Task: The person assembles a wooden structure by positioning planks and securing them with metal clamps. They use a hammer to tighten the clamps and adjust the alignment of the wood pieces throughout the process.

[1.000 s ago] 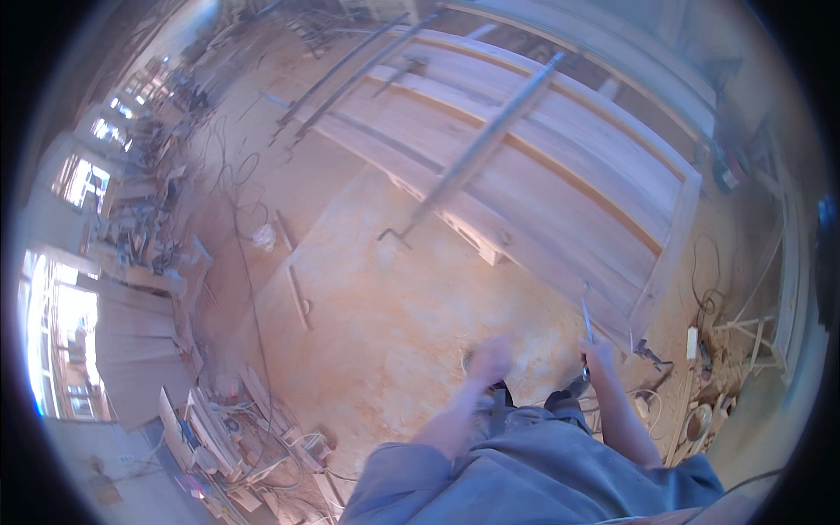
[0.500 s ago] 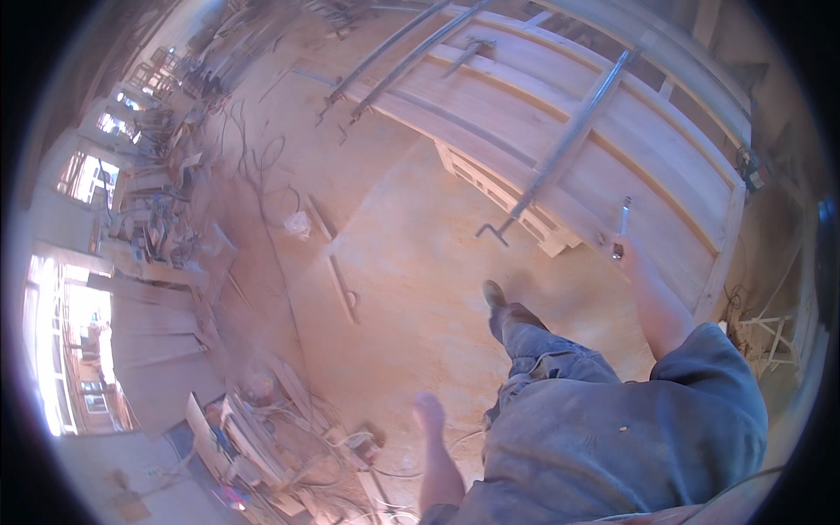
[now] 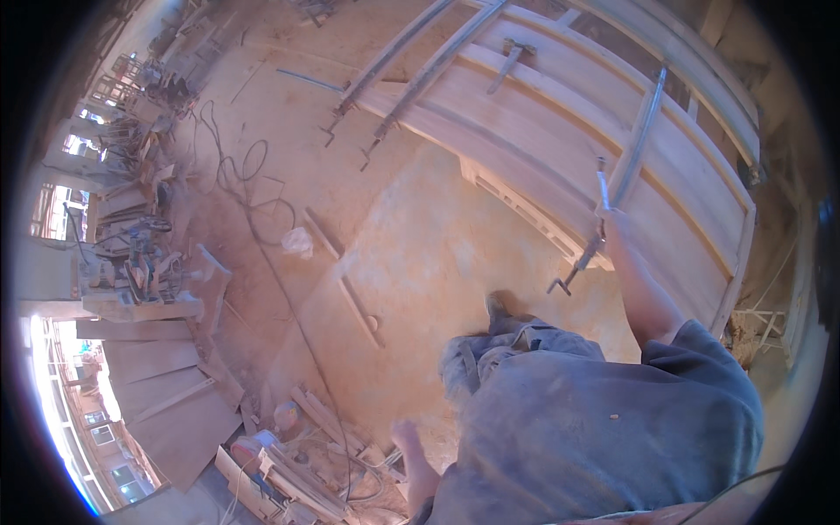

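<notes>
My right hand is closed around a slim, shiny metal tool whose exact kind I cannot make out. It is over the near edge of a large pale wooden panel with raised strips, beside a long metal bar clamp. That clamp lies across the panel, its crank handle sticking out past the edge. Farther along the panel lies a hammer. Low over the floor hangs my left hand, away from the panel; its fingers are too blurred to read.
Two more bar clamps cross the panel's far left end. A slatted wooden piece shows beneath it. Loose sticks and a long cable lie on the floor. Wood offcuts are heaped at lower left.
My view has shifted as I step along the panel. My right hand, still holding the metal tool, has come closer to the bar clamp. My left hand has swung slightly lower and leftward.
</notes>
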Action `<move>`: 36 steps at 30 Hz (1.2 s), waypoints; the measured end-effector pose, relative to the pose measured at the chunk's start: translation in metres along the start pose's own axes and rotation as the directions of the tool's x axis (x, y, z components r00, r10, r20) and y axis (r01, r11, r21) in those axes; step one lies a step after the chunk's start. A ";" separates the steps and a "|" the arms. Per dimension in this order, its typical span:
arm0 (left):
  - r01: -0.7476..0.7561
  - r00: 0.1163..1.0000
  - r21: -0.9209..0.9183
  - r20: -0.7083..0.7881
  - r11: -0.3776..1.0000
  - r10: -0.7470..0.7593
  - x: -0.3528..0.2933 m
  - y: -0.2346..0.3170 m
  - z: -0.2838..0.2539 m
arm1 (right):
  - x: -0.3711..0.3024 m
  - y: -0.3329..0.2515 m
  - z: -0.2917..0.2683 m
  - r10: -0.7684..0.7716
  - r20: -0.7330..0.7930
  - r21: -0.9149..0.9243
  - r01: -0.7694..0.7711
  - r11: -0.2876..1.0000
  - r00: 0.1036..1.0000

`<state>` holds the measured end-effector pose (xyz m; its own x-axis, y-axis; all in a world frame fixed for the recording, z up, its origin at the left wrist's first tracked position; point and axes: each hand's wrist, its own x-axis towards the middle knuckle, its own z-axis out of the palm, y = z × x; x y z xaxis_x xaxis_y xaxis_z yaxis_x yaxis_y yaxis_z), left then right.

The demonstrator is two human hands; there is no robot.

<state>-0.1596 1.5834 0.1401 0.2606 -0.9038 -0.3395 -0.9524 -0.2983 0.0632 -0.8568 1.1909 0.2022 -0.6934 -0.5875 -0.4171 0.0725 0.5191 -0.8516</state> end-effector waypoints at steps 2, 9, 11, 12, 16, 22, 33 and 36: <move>0.309 0.946 -0.601 0.111 0.738 -0.305 0.050 -0.010 -0.040 | 0.014 -0.032 0.043 -0.006 0.092 -0.137 0.018 0.990 0.996; 0.277 0.957 -0.625 0.112 0.730 -0.267 0.202 -0.055 -0.052 | 0.059 -0.065 0.188 -0.104 0.118 -0.475 0.148 0.867 0.988; -0.230 0.973 0.045 0.026 0.972 0.229 0.249 -0.041 -0.051 | 0.092 -0.040 0.183 0.001 0.066 -0.646 0.041 0.762 0.998; -0.246 0.969 0.051 0.026 0.968 0.245 0.278 -0.027 -0.055 | 0.108 -0.036 0.178 0.043 0.025 -0.710 -0.012 0.704 0.999; -0.416 0.907 0.204 0.164 0.886 0.388 0.402 0.004 -0.124 | 0.137 -0.007 0.176 -0.167 0.271 -0.951 0.290 0.103 0.948; 0.046 0.998 -0.745 0.059 0.666 -0.003 0.631 0.132 -0.236 | 0.263 -0.089 0.148 -0.270 -0.024 -0.668 0.186 0.721 0.962; -0.003 0.994 -0.853 0.053 0.522 0.091 0.883 0.329 -0.348 | 0.362 -0.205 0.337 0.310 -0.237 -0.376 -0.381 0.845 0.921; -0.026 0.998 -0.833 0.007 0.553 0.058 0.931 0.341 -0.331 | 0.372 -0.219 0.361 0.348 -0.282 -0.243 -0.417 0.876 0.894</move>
<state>-0.1893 0.5388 0.1567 0.2043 -0.9173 -0.3418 -0.4018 -0.3970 0.8252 -0.8723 0.6342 0.1192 -0.7968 -0.1701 -0.5798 0.1783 0.8506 -0.4946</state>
